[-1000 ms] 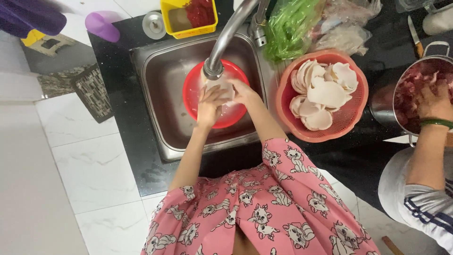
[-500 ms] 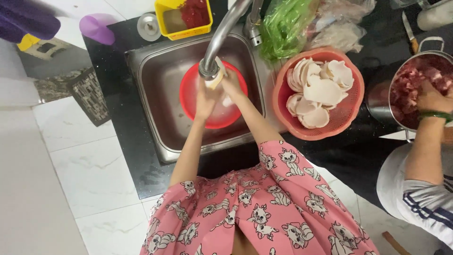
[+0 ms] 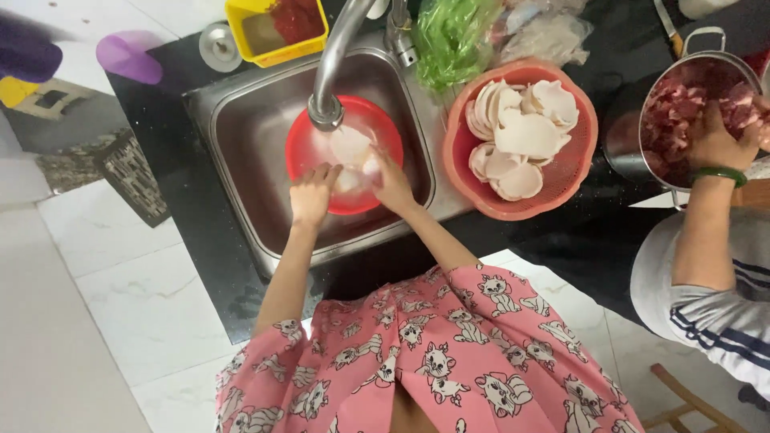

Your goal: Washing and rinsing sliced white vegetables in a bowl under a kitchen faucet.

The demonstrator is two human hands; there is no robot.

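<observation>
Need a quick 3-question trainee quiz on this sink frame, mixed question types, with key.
1. True or false: both of the person's hands, left hand and right hand, are at the red bowl in the sink.
2. Multiple choice: where is the pink basket holding the pale slices?
A. inside the sink
B. on the counter, on the right-hand side of the sink
C. on the floor
3. Fill in: the co-worker's hand is in a metal pot of raw ____.

Key: 1 true; 2 B; 3 meat.
</observation>
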